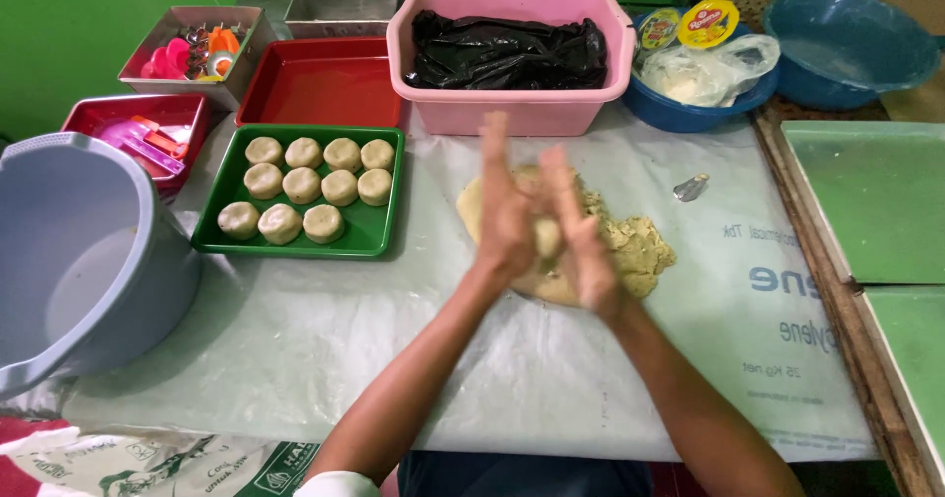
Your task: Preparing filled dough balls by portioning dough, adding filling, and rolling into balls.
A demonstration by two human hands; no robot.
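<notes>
At the centre of the frame my left hand (507, 217) and right hand (581, 236) pressed flat around a dough piece (547, 236), which I judged could slip free if my palms parted.

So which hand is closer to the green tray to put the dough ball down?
Probably the left hand. It is on the tray's side, while the right hand is farther away. Both press the dough ball between the palms, above the dough heap.
</notes>
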